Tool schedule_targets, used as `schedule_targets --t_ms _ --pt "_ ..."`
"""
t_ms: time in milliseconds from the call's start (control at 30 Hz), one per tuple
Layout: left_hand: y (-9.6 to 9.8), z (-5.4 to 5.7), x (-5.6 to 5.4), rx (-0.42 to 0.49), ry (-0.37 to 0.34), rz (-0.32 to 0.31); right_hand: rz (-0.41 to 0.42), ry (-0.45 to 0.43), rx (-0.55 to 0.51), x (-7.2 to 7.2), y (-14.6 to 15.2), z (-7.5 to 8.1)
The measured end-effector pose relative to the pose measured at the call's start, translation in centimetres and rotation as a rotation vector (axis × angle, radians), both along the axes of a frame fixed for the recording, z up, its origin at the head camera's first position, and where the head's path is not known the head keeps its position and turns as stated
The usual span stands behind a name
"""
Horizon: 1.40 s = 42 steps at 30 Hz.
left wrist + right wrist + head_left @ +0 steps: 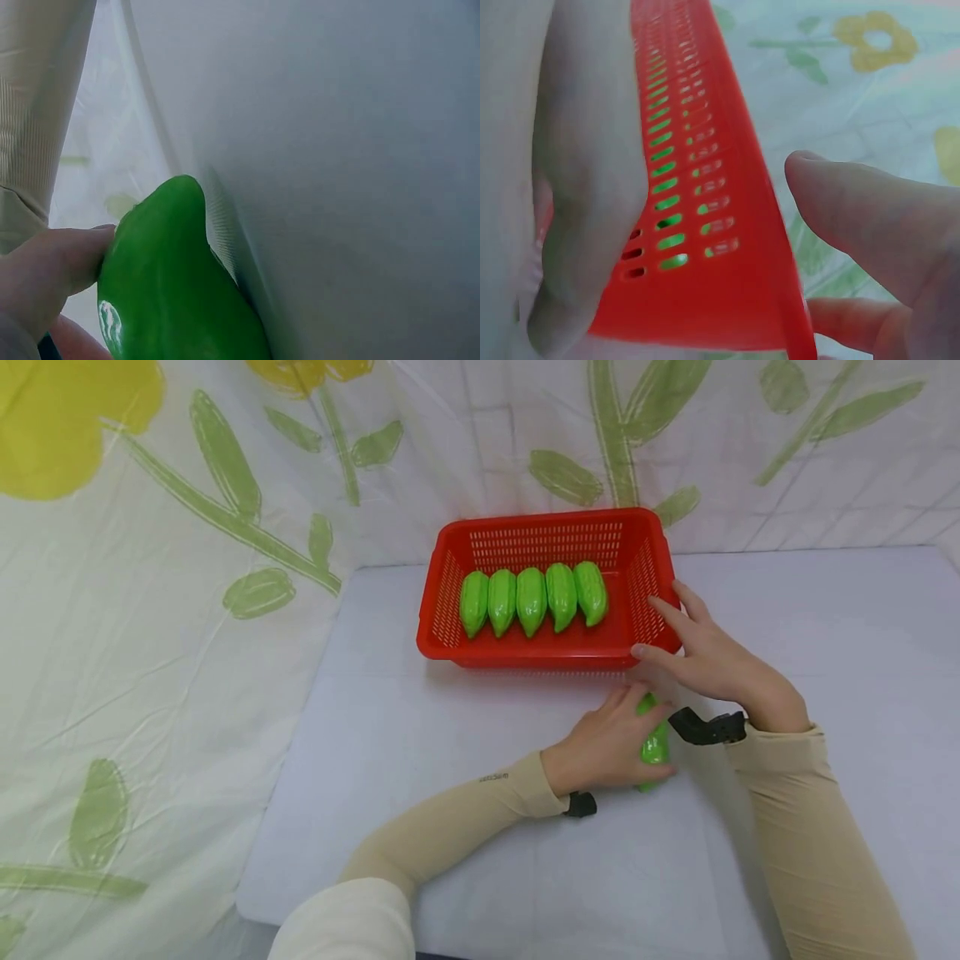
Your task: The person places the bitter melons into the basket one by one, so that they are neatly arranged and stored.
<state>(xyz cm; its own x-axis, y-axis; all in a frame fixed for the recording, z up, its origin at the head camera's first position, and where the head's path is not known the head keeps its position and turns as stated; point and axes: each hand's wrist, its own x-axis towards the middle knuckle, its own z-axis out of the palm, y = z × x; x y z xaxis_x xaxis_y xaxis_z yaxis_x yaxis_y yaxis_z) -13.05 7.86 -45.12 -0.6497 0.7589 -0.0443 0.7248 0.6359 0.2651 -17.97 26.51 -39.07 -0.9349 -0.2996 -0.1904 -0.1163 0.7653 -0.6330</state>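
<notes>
The left hand point(603, 747) is grasping a loose green pod point(654, 745), fingers point(52, 262) curled around it, on the bench point(525, 860) just at 6 o'clock of the red basket point(547, 652). The pod's long axis is running roughly 12 to 6 o'clock; which end is tapered I cannot tell. The right hand point(705, 652) is holding the basket's near right corner, thumb along the front rim, fingers point(585, 187) lying fairly straight against the perforated side wall. Five more green pods point(532, 600) are lying side by side in the basket, tips pointing toward 6 o'clock. The basket's front wall is standing between the loose pod and that row.
</notes>
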Motion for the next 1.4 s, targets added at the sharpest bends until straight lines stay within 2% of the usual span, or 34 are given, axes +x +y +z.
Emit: schedule_targets --t_ms 233,433,567,733,933,1133,1267,1400 --pt "-0.6 0.1 -0.1 0.034 -0.03 -0.024 0.001 0.007 -0.006 -0.1 0.1 -0.3" --pt "-1.1 0.4 0.1 0.032 -0.016 -0.042 0.002 0.015 0.003 0.0 0.0 -0.3" --pt "-1.6 1.0 0.4 0.024 -0.003 -0.046 0.003 0.011 0.007 -0.1 -0.1 -0.4" --pt "-2.7 2.2 0.9 -0.001 0.026 -0.033 -0.001 -0.005 0.021 0.0 -0.1 -0.3" --pt "-4.3 3.8 1.6 -0.025 0.118 -0.022 0.001 -0.021 0.029 -0.1 -0.1 -0.3" --pt "-5.7 6.3 2.1 0.035 0.196 -0.034 -0.001 -0.041 0.022 -0.1 -0.1 -0.4" --pt "-6.2 8.3 1.7 0.058 0.203 -0.019 -0.001 -0.042 0.021 -0.1 -0.1 -0.5" --pt "-6.4 9.9 0.5 0.089 0.187 0.006 0.003 -0.059 0.021 -0.1 -0.1 -0.5"
